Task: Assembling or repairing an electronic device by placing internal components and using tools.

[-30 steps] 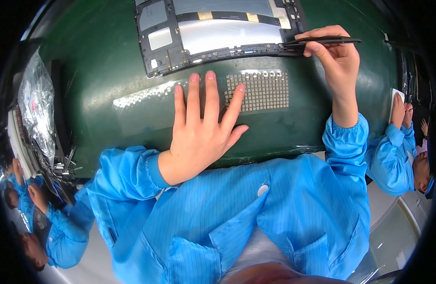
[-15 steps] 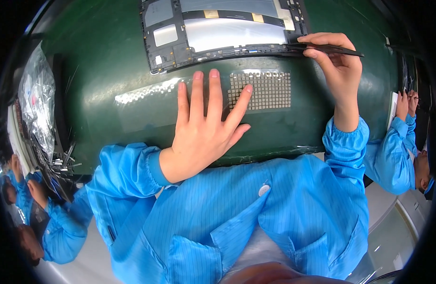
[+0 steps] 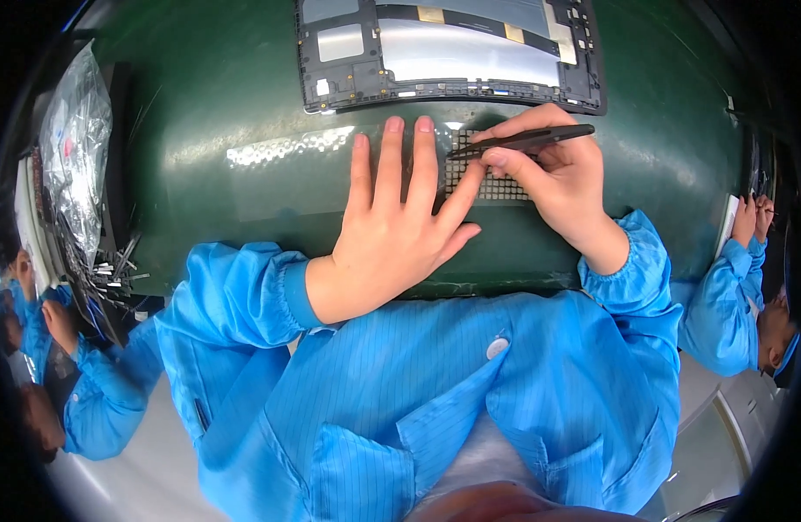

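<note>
R hand [image 3: 561, 178] pinching blk tweezers [image 3: 544, 137], tips prob. at grid of small grey squares [image 3: 505, 188] on green counter [image 3: 209, 96], L hand [image 3: 392, 235] spread palm-down, partly over grid, device panel [image 3: 470, 61] beyond both.

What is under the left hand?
The left hand overlaps a clear plastic sheet on the green tabletop; whatever the hand directly covers can't be seen.

The right hand [image 3: 557, 174] has left the black-framed panel's [image 3: 352, 87] near right corner and come toward the desk's [image 3: 666, 122] near edge, over the grid of small squares [image 3: 498, 190], close beside the left hand's [image 3: 387, 239] index finger. Its black tweezers [image 3: 539, 139] now point at the grid's left part.
</note>
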Available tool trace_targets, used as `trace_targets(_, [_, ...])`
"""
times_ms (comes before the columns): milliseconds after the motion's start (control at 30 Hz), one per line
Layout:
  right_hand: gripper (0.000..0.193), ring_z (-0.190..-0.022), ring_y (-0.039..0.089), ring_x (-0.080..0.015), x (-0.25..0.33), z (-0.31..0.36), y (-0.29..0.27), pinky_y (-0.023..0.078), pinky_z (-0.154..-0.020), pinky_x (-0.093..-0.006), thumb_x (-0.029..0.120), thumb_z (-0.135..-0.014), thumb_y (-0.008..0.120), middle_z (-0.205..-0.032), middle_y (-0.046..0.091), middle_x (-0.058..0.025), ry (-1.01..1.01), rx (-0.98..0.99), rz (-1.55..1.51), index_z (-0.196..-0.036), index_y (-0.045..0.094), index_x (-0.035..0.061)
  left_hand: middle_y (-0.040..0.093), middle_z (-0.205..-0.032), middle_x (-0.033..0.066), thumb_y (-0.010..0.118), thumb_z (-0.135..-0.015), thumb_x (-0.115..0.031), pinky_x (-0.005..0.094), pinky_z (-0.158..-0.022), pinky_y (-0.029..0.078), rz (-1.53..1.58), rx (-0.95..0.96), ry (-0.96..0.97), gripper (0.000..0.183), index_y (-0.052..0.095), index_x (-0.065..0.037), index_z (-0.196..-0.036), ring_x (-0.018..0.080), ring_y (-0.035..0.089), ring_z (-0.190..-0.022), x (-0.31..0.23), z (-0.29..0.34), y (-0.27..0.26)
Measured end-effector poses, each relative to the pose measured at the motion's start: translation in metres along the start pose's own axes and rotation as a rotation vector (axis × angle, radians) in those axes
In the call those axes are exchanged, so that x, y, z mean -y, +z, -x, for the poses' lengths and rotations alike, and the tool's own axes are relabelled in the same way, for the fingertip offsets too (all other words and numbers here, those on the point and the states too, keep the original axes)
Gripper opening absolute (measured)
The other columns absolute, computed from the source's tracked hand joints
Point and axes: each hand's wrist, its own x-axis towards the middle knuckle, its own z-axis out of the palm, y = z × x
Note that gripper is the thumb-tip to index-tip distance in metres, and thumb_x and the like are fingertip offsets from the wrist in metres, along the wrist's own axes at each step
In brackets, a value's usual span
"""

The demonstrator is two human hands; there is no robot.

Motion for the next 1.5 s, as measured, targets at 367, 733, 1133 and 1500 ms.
trace_targets(367, [0.015,-0.082,0.068,-0.015,-0.004,0.004,0.003,0.056,-0.073,-0.0264,0.001,-0.08,0.071,-0.091,0.068,-0.0085,-0.185,0.003,0.227,-0.094,0.065,0.0004,0.042,-0.137,0.0284,0.067,-0.074,-0.051,0.0601,-0.099,0.037,0.004,-0.002,0.015,0.066,0.052,-0.024,-0.132,0.0485,0.043,-0.123,0.002,-0.001,0.001])
trace_targets(733, [0.019,-0.076,0.064,-0.0132,0.027,-0.069,-0.021,0.053,-0.07,-0.0243,0.001,-0.087,0.066,-0.09,0.067,-0.0132,-0.216,-0.036,-0.021,-0.102,0.056,-0.003,0.042,-0.135,0.029,0.065,-0.076,-0.052,0.0617,-0.099,0.035,0.02,-0.008,0.001,0.071,0.047,-0.025,-0.139,0.0484,0.043,-0.122,0.001,0.0,0.002])
trace_targets(1133, [0.013,-0.073,0.062,-0.0097,0.017,-0.19,-0.004,0.053,-0.063,-0.0236,0.005,-0.09,0.063,-0.09,0.065,-0.0066,-0.103,0.008,0.017,-0.101,0.056,0.0015,0.042,-0.134,0.0318,0.064,-0.076,-0.054,0.0644,-0.098,0.035,0.058,-0.063,0.011,0.071,0.05,-0.02,-0.137,0.0514,0.041,-0.123,0.0,0.005,0.008])
trace_targets(1500, [0.011,-0.068,0.061,-0.0091,0.023,-0.187,0.005,0.05,-0.057,-0.0201,0.001,-0.089,0.062,-0.085,0.064,-0.0048,-0.05,-0.036,-0.024,-0.096,0.054,0.0027,0.046,-0.13,0.0327,0.064,-0.074,-0.054,0.0644,-0.096,0.037,0.027,-0.093,0.014,0.071,0.052,-0.019,-0.135,0.052,0.046,-0.118,0.001,0.001,0.01])
